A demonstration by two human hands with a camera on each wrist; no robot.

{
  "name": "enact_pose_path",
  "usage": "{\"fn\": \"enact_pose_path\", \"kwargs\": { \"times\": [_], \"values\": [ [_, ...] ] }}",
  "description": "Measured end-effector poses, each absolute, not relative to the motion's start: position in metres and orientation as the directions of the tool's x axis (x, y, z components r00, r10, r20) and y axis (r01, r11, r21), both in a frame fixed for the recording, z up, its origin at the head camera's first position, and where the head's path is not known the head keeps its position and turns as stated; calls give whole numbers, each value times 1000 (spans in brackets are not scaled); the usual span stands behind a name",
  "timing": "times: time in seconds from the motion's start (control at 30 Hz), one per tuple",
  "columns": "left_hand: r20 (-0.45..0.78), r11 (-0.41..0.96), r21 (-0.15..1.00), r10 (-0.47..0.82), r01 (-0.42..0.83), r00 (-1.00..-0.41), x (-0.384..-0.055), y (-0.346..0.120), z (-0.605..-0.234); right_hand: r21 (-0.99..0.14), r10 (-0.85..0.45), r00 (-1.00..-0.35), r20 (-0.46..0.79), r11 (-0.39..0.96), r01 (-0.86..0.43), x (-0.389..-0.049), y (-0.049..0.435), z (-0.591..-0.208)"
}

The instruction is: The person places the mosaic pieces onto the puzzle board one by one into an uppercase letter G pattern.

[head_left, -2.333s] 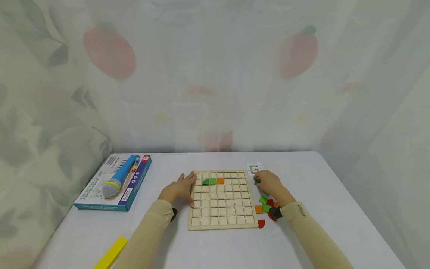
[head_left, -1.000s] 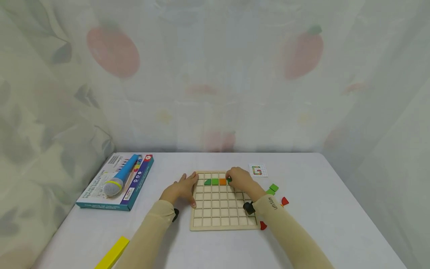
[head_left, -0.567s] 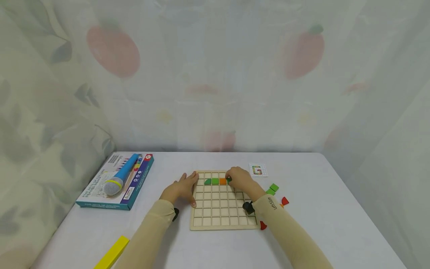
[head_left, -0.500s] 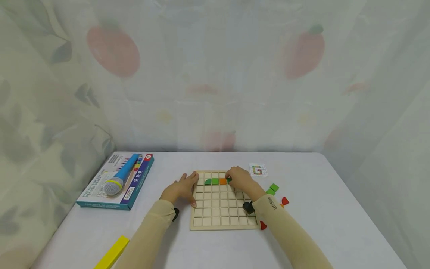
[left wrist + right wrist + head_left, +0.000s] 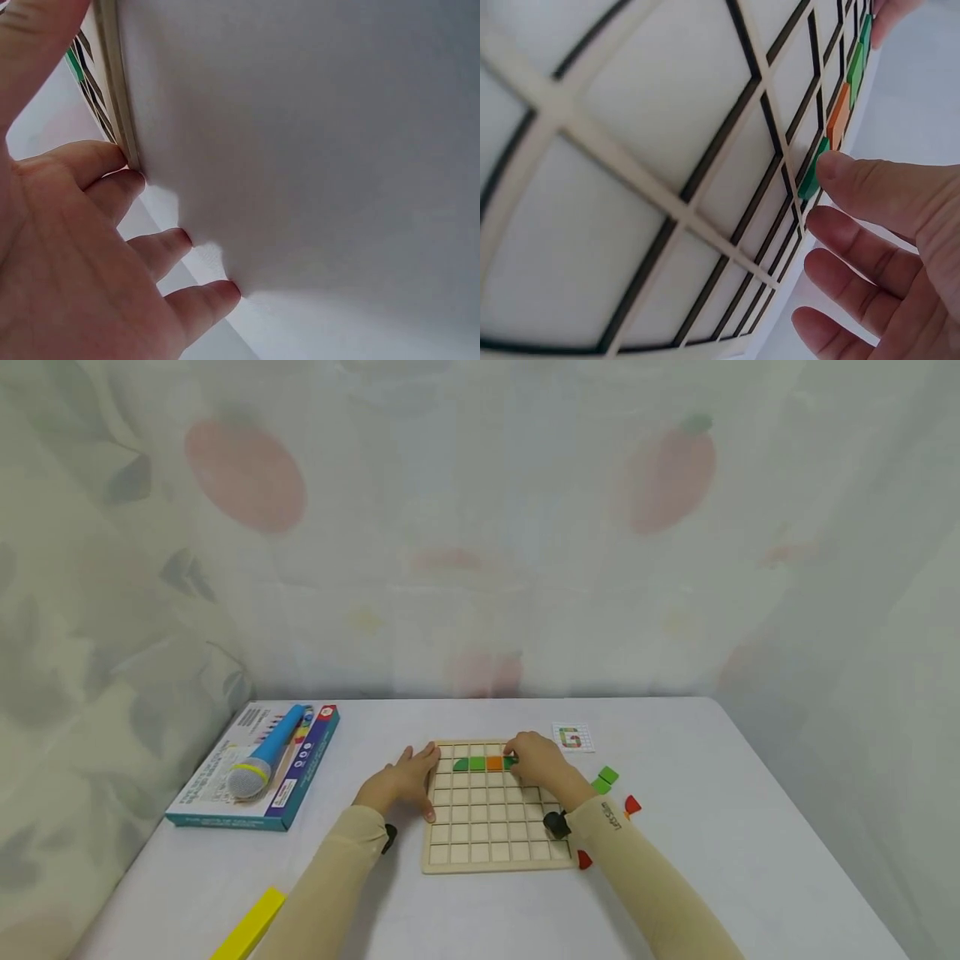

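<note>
On the table lies a wooden grid board. My left hand steadies its left edge with fingers spread, and in the left wrist view fingertips meet the frame's corner. One row near the top carries a dark green rounded tile, a light green square and an orange square. My right hand holds another dark green tile in the cell right beside the orange one. Its thumb presses the tile's edge; the index finger is hidden, the other fingers are bent loosely.
A small pattern card lies behind the board's right corner. Green tiles, a red tile and another red tile are scattered on the right. At left, a flat box bears a toy microphone; a yellow block is nearer.
My right hand took a dark green tile from beside the card and moved it left to the board. The tile now shows more and lies flatter in its cell. My left hand stays put.
</note>
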State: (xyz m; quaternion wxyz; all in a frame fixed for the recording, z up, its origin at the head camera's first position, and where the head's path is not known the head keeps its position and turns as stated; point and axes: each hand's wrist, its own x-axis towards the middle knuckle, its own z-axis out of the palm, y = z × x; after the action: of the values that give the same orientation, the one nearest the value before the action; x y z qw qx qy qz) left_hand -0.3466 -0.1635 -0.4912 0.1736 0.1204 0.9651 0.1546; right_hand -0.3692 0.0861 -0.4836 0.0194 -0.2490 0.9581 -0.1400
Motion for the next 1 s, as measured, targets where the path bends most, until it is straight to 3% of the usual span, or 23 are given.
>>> {"fn": "enact_pose_path", "kwargs": {
  "times": [0.57, 1.0],
  "values": [
    [-305, 920, 343, 301, 191, -903, -344, -165, -488, -267, -416, -905, 82, 866, -423, -360, 132, -479],
    [-297, 916, 346, 311, 202, -903, -345, -168, -489, -262, -246, -969, 26, 934, -244, -353, 201, -484]
  ]
}}
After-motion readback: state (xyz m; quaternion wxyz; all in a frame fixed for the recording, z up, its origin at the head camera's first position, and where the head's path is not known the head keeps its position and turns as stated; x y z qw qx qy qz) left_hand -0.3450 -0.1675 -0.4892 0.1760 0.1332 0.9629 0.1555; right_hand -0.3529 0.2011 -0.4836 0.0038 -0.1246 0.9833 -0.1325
